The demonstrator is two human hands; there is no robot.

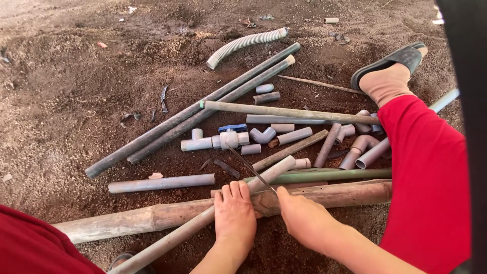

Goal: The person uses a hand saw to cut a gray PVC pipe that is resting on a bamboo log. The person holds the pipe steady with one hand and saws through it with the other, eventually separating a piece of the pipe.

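My left hand (234, 213) presses down on a long grey plastic pipe (274, 171) where it crosses a thick wooden pole (345, 194). My right hand (300, 215) grips a thin hacksaw blade (249, 167), which slants up and left across the pipe just beside my left fingers. The pipe runs from the bottom left up to the middle, resting on the pole. My red trouser legs frame both sides, and my foot in a dark sandal (390, 66) rests at the upper right.
Bare brown soil with many loose pipes: two long dark pipes (193, 114) lying diagonally, a corrugated hose (246, 44), a valve with a blue handle (229, 138), elbows and short offcuts (294, 136), a short pipe (161, 183) at the left.
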